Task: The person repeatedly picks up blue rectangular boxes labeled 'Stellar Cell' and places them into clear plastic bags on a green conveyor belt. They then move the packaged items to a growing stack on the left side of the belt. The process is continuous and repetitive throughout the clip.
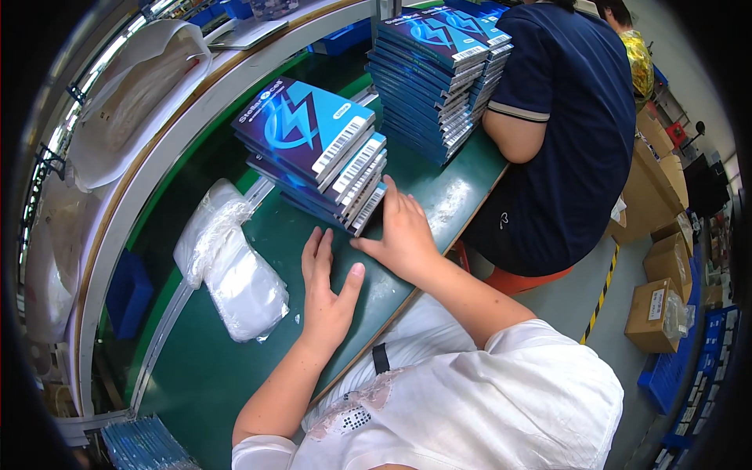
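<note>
Uneven stack of flat blue boxes [309,145], lightning-bolt print, white barcode labels, inward of green bench's [204,376] near edge, left hand [325,305] empty, fingers spread, right hand [403,239] loosely open alongside, contact unclear

Bright, even, whitish light reached the whole scene. Below and left of the shorter stack of flat blue boxes [309,133], which looked sharp, glare whitened a clear plastic bag [249,286]; to its right, a pale sheen marked the green tabletop [454,202]. Above and left, a shelf edge [211,92] bowed within black vignetting.
</note>
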A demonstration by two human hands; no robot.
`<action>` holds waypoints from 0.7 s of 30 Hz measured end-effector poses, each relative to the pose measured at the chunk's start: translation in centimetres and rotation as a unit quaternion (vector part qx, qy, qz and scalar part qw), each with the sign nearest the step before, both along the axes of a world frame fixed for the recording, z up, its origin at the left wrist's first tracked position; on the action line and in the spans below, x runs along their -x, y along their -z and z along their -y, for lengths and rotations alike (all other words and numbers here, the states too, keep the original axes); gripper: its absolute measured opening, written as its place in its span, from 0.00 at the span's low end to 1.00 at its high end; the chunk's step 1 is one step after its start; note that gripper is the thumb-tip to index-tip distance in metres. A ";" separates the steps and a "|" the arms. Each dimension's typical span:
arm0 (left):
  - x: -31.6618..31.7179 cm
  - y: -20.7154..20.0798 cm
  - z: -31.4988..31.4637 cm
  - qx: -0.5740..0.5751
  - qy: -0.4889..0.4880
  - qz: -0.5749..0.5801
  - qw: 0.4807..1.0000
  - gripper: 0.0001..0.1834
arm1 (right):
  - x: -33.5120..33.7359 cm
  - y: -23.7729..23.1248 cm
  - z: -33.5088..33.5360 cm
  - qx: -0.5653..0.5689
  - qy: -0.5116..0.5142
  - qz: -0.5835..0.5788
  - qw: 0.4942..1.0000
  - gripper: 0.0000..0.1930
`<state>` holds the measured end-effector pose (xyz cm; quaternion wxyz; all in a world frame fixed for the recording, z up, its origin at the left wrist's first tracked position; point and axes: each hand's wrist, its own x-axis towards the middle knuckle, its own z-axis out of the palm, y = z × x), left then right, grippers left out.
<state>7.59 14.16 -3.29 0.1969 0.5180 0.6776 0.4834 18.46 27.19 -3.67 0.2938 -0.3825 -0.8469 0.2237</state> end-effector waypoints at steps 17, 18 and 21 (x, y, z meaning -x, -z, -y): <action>-0.5 0.4 0.6 0.026 0.006 -0.076 0.997 0.31 | -8.9 2.8 -17.2 0.063 0.214 -0.263 0.939 0.20; -0.4 0.3 0.6 0.025 0.006 -0.066 0.997 0.30 | -8.7 3.0 -17.5 0.049 0.229 -0.261 0.937 0.19; -0.1 0.5 0.7 0.017 0.009 -0.055 0.998 0.28 | -8.2 3.2 -18.0 0.015 0.265 -0.263 0.927 0.18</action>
